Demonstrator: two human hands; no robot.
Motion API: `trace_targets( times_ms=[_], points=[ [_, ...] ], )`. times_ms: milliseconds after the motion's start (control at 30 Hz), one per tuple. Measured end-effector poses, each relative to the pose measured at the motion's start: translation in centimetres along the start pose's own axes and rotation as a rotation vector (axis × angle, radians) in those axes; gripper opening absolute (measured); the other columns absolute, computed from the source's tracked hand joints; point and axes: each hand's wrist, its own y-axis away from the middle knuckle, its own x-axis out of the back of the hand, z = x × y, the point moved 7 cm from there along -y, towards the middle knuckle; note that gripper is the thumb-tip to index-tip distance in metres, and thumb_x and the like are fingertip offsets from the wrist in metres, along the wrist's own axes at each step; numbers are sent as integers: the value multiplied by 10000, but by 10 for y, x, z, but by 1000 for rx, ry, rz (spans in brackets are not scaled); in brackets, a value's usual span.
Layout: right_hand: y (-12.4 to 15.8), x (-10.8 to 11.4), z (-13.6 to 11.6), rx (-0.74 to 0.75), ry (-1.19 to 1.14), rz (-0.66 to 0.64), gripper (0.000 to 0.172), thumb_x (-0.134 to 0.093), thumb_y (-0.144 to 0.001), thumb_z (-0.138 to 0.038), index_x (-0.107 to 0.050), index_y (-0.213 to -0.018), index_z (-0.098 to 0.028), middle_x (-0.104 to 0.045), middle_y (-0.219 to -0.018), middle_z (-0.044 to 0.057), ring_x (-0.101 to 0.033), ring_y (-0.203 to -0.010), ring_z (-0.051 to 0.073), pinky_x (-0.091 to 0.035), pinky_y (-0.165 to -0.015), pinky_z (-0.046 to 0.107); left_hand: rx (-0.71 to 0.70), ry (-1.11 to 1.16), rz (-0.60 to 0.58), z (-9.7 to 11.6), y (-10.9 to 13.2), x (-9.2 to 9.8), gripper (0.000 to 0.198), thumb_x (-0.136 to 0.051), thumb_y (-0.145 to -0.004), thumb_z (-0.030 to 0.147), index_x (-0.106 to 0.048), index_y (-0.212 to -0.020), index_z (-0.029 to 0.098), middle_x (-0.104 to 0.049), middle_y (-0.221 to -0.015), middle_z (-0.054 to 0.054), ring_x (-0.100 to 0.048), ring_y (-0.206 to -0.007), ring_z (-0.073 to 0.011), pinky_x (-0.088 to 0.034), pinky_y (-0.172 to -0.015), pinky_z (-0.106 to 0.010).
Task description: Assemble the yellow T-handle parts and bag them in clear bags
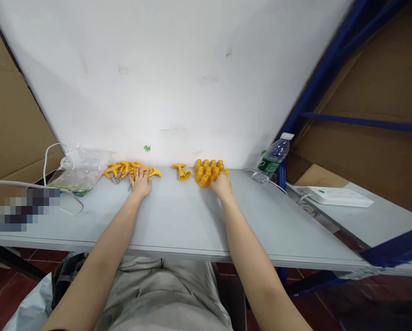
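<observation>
My left hand (141, 185) lies with its fingers spread on a pile of yellow T-shaped handles (125, 165) near the wall. Small metal chains (115, 178) trail out of that pile. At the right front edge of a cluster of yellow cup-shaped pieces (204, 179), my right hand (222, 185) has its fingers curled round one piece; the fingertips are partly hidden. Between the hands, a yellow T-handle (179, 166) stands against a yellow cup-shaped piece (182, 176), with another such piece beside it.
A clear plastic bag (83, 168) and a white cable (20, 184) are at the left. To the right, a plastic bottle (274, 156) leans by the blue rack post, near a white power strip (339, 196). The white wall (178, 82) bounds the grey table (181, 220) at the back.
</observation>
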Motion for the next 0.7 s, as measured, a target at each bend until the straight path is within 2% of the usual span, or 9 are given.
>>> trace_targets(
  times_ms=[67,100,200,267,333,500,600,700],
  points=[
    [4,9,-6,-111,78,-14,380,-540,-840,-202,-555,-1198,-73,-620,-1117,234,-620,-1011,318,-450,-792,397,-11,1,19,2,1,1,527,-351,-939,315,-419,-1453,215,-168,-1621,-89,-106,-1501,-287,-105,-1170,-630],
    [6,15,-14,-106,96,27,374,-513,-846,-184,-549,-1200,-72,-605,-1152,240,-607,-1040,319,-450,-821,404,-22,1,29,4,2,2,524,-351,-940,314,-424,-1448,210,-172,-1620,-93,-113,-1500,-286,-108,-1170,-628],
    [13,24,-52,108,75,130,319,-438,-882,-170,-568,-1167,-109,-604,-1168,198,-578,-1086,289,-444,-900,402,-66,2,45,11,4,3,519,-346,-941,303,-434,-1440,194,-189,-1615,-100,-131,-1498,-281,-112,-1176,-618],
    [20,11,-79,280,48,68,297,-413,-914,-199,-588,-1141,-121,-617,-1151,171,-580,-1070,265,-448,-903,370,-95,2,42,16,5,4,516,-345,-942,296,-437,-1438,191,-198,-1613,-98,-137,-1497,-273,-112,-1182,-606],
    [26,-11,-100,372,67,-48,304,-421,-927,-227,-596,-1158,-135,-619,-1166,157,-588,-1046,258,-453,-888,356,-119,4,39,21,7,5,509,-350,-941,291,-444,-1432,197,-208,-1610,-91,-145,-1496,-265,-108,-1187,-598],
    [31,-64,-116,301,225,-258,358,-461,-942,-347,-594,-1232,-185,-590,-1246,183,-545,-1140,343,-434,-892,459,-183,24,42,31,10,6,491,-348,-939,284,-475,-1406,198,-273,-1588,-96,-206,-1481,-268,-139,-1185,-594],
    [32,-77,-117,270,255,-244,323,-479,-934,-336,-618,-1180,-181,-591,-1233,210,-539,-1142,358,-418,-899,489,-226,35,48,36,12,7,483,-361,-933,280,-491,-1392,206,-329,-1565,-93,-255,-1463,-266,-166,-1188,-570],
    [35,-81,-115,252,260,-195,311,-481,-915,-239,-594,-1187,-140,-596,-1214,225,-556,-1116,337,-416,-900,469,-260,44,58,39,13,7,474,-372,-929,275,-501,-1381,217,-376,-1543,-84,-288,-1450,-258,-185,-1189,-549]
  ],
)
